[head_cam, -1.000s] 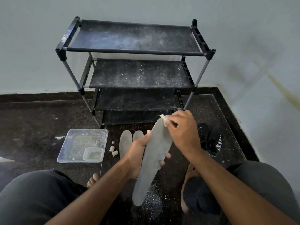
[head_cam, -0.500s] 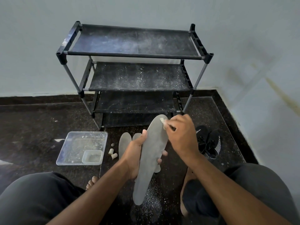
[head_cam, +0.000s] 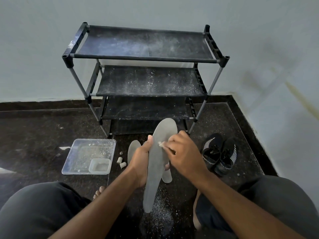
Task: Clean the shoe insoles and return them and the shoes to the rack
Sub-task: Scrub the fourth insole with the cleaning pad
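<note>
With the left hand (head_cam: pixel 139 163) gripping the grey insole (head_cam: pixel 158 163) upright in front of the rack (head_cam: pixel 146 57), the right hand (head_cam: pixel 184 152), fingers pinching a small white scrap (head_cam: pixel 160 144), should probably rub in short, firm strokes while the insole is braced.

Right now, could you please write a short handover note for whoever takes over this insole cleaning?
Left hand grips the grey insole upright at mid-length. Right hand pinches a small pale wipe against its upper part.
Other insoles lie on the floor behind it; black shoes sit to the right. The rack holds no shoes or insoles.
Done: cleaning under way.
Left: finish the insoles, then return insoles and shoes to the rack.
</note>
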Motion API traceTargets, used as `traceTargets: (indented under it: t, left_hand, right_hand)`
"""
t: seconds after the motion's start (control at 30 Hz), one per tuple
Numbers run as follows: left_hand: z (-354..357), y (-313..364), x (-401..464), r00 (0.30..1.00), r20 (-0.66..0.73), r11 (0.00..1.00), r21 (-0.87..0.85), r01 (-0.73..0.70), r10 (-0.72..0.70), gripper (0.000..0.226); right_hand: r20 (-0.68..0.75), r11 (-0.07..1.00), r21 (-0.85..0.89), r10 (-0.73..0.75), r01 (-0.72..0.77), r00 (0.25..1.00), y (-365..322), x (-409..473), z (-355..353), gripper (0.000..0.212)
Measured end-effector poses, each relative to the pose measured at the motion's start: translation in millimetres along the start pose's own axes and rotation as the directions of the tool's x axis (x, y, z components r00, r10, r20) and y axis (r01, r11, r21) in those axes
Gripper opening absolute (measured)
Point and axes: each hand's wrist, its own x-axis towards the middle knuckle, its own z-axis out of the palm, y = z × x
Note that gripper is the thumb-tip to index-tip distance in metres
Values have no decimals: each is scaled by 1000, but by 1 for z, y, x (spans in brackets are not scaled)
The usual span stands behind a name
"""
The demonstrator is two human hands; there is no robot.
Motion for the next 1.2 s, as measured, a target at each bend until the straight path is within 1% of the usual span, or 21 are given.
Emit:
traceTargets:
  t: [0.03,0.07,0.17,0.2,0.23,0.33,0.37,0.43,0.53,0.6,0.67,0.73,0.8,0.87,0.9,0.93,0.97,1.03,1.1,1.13,1.2]
  left_hand:
    - [1,0,-1,1000,-1,1000,1,-2,2,67]
    - [2,0,-2,1000,7,1000,-13,3,-3,69]
    - [3,1,-2,999,44,999,-36,22,-20,73]
    - [4,1,-2,998,52,999,-35,24,-22,73]
    - [4,1,-1,999,47,999,-26,22,-21,73]
    - [5,2,-2,1000,-14,999,35,-13,14,72]
    - [4,1,-1,999,-32,999,44,-18,19,73]
    - [4,1,-1,998,-60,1000,19,-16,17,76]
    - [10,2,-6,1000,-23,999,27,22,-21,76]
    - [11,-1,-6,999,-10,998,48,39,-39,74]
    - [10,-4,-3,999,-3,998,48,36,-36,76]
    - [10,-3,-2,999,-13,999,42,32,-31,79]
    - [8,0,-2,999,-41,998,60,5,-3,79]
    - [4,4,0,995,-93,996,89,-31,40,76]
    - [4,5,0,994,-103,995,91,-36,45,74]
    - [3,6,0,993,-110,995,91,-33,43,73]
    - [2,6,2,992,-117,996,89,-27,37,73]
    - [5,7,2,993,-115,995,94,-23,34,72]
    - [6,7,1,996,-88,995,101,-20,29,71]
    - [6,8,0,997,-77,992,121,-21,30,72]
    - [5,8,-1,996,-76,987,160,-28,41,73]
  right_hand:
    - [-14,1000,-16,5,-5,1000,5,3,-1,21]
    - [-56,999,-21,48,-49,997,10,8,-4,20]
    - [-203,976,11,217,-219,955,19,19,-16,12]
    - [-209,974,12,226,-228,952,15,19,-16,13]
    - [-185,979,7,200,-202,962,10,16,-14,16]
    - [-24,999,2,42,-42,999,-6,2,-4,20]
    - [-3,1000,-8,7,-7,1000,-4,2,-3,19]
    - [-48,999,-16,41,-42,998,3,8,-6,15]
    - [-157,984,2,178,-180,971,14,17,-13,13]
    - [-171,972,-10,229,-234,958,19,18,-15,14]
    - [-175,968,-12,243,-249,954,21,18,-15,11]
    - [-163,976,-5,214,-218,963,19,17,-14,13]
    - [-66,992,0,129,-129,989,7,11,-8,21]
    - [49,1000,8,3,-4,999,-10,2,0,24]
    - [78,999,7,-40,40,996,-14,-2,1,23]
    - [75,998,-7,-57,58,996,-14,-1,1,22]
    - [41,998,-36,-46,48,998,-11,2,-2,23]
    - [-63,995,-82,50,-55,997,-1,13,-9,25]
    - [-128,988,-76,121,-132,984,4,20,-14,25]
    - [-114,991,-65,112,-120,987,2,19,-13,25]
    - [-23,999,-30,32,-33,999,-11,9,-7,26]
